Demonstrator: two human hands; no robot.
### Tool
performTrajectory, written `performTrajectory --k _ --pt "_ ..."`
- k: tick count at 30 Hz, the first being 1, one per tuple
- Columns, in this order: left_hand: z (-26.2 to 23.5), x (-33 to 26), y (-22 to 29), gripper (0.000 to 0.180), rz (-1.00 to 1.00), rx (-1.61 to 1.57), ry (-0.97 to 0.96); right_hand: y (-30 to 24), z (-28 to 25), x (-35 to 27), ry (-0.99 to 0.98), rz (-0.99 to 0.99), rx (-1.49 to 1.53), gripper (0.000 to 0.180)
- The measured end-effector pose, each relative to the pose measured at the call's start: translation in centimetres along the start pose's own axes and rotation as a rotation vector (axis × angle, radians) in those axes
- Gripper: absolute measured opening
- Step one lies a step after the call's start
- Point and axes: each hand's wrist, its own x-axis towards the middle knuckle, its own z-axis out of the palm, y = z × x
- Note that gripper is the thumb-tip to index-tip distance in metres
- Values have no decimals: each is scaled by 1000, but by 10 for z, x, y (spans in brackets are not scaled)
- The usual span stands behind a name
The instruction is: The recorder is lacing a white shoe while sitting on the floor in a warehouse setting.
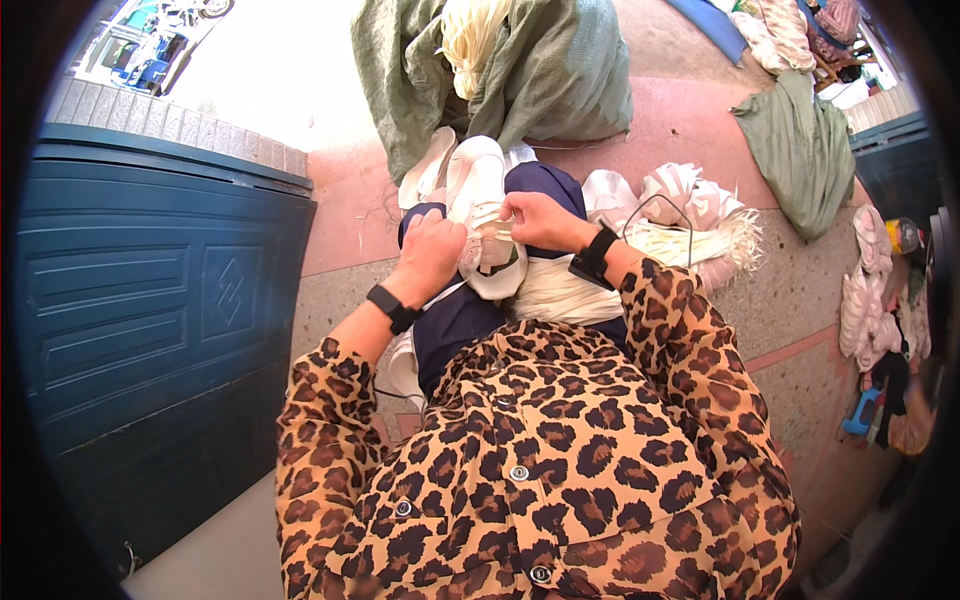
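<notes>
A white shoe (480,185) rests between my knees, its toe pointing away and its opening towards me. Pale lacing crosses its upper. My left hand (432,252) is closed at the shoe's left edge, fingers bent against it. On the other side, my right hand (545,220) pinches at the lacing, thumb and finger together; the thin lace end is hard to make out. Across my lap lies a bundle of cream shoelaces (560,290). Another white shoe (428,170) lies just beyond my left knee.
A large green woven sack (575,85) stands ahead, cream laces (470,45) spilling over it. White shoes (610,190) and more laces (715,245) lie to my right. A blue panelled door (170,290) is at left. Bundled shoes (870,310) lie far right, near a flattened green sack (800,150).
</notes>
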Motion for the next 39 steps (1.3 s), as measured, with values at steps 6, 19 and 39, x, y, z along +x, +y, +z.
performTrajectory --k 6,19,39 --pt "-25 -49 -57 6 479 386 270 -20 25 -9 494 -408 -525 15" --pt "28 -16 -6 16 -76 -248 506 -20 0 -40 112 -27 -576 30" --pt "-4 -43 -7 5 152 216 159 -17 31 -18 240 131 -814 24"
